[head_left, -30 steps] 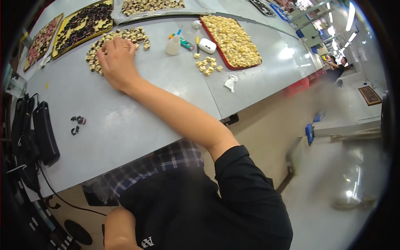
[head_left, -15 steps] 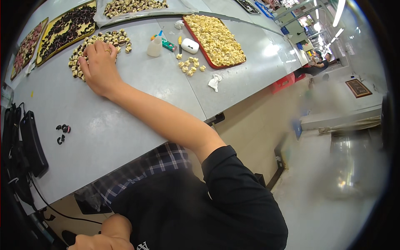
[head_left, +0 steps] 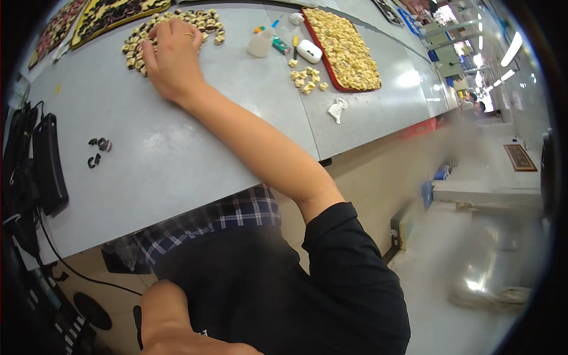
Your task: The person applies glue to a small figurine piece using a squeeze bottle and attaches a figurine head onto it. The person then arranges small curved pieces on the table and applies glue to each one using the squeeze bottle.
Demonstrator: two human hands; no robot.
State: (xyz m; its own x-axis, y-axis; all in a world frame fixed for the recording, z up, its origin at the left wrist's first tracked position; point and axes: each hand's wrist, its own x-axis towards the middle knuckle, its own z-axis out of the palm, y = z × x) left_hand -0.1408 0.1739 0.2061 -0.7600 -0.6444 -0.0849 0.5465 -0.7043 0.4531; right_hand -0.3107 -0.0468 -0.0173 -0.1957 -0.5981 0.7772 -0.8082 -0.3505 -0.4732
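Note:
My right hand [head_left: 173, 59] lies palm down over a loose pile of small cream pieces with dark brown edges [head_left: 208, 22] on the grey table. Its fingers stretch forward, slightly bent, and the thumb stands apart. A ring shows on one finger. Whether any piece sits under the palm is hidden. At the lower edge, bare skin of my left arm [head_left: 167, 310] shows low in front of my body, with part of my left hand [head_left: 204, 344] cut off by the picture's rim. Its fingers cannot be seen.
Several dark curved bits [head_left: 97, 152] and a black device [head_left: 49, 163] with cables lie at left. Beyond the pile stand a squeeze bottle [head_left: 260, 45], a white case [head_left: 309, 51], loose cream pieces [head_left: 306, 79], a crumpled tissue [head_left: 338, 109] and a full red tray [head_left: 343, 53].
The view has shifted, so the table's things appear farther right and higher. My right hand stays on the pile. My left arm shows more of its length at the lower edge.

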